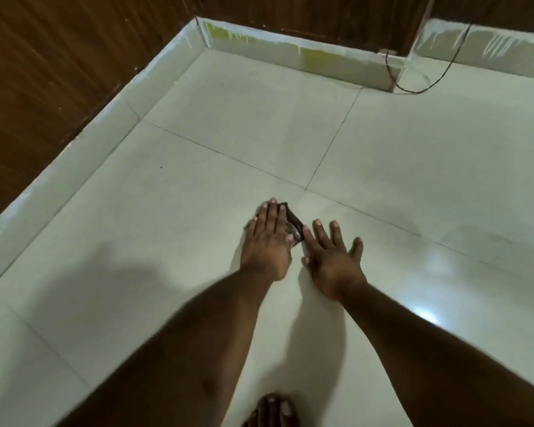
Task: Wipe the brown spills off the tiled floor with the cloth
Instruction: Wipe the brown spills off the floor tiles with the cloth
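Pale glossy floor (398, 155) fills our view, bordered by a light skirting (84, 155) under dark wood walls, with a thin black cable (426, 84) looping at about one o'clock. Near the middle, just below where four tiles meet, we press our left hand (267, 241) flat on the dark cloth (293, 224), fingers straight and pointing to twelve, so the whole palm bears down for wiping rather than gripping. Our right hand (332, 257) lies just beside it at three o'clock, fingers spread and released, seemingly bracing on the floor. We see no clear brown spill; a bare foot (275, 411) shows at six o'clock.
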